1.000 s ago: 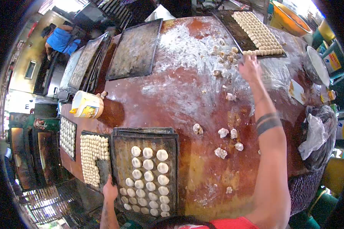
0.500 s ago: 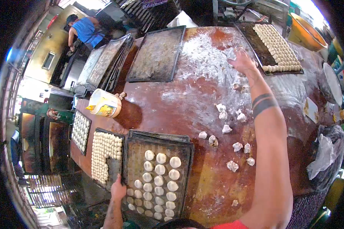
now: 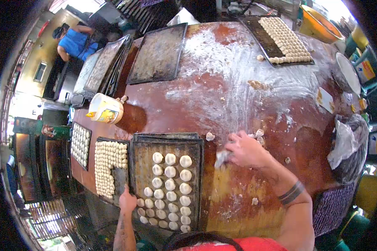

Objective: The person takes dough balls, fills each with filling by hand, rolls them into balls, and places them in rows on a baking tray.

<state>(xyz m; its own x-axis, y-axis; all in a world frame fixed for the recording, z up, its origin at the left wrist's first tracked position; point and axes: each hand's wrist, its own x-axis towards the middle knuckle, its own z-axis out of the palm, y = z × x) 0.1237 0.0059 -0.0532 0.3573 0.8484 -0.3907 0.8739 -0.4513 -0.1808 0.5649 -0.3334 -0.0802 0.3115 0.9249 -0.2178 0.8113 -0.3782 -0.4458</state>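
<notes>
My right hand [image 3: 245,151] is low over the table, its fingers curled round floury dough pieces [image 3: 223,159] that show blurred at its edge. Two loose dough lumps [image 3: 210,136] [image 3: 259,133] lie close by. At lower left, my left hand [image 3: 127,200] has its fingers closed at the edge of a baking tray [image 3: 120,178] partly filled with small dough balls [image 3: 107,163]; its fingertips are partly hidden. Right beside it, a dark tray [image 3: 144,148] bears rows of flattened dough rounds [image 3: 170,184].
A bare tray [image 3: 159,52] and a tray of dough balls [image 3: 282,39] lie at the far side. A plastic tub [image 3: 107,109] stands left, near stacked trays [image 3: 107,69]. Plastic bags [image 3: 349,146] lie right. Another person [image 3: 76,44] works at back left.
My right hand has come back from the floured far side to the near middle, and several scattered dough lumps are gathered at it. My left hand keeps its place at the tray.
</notes>
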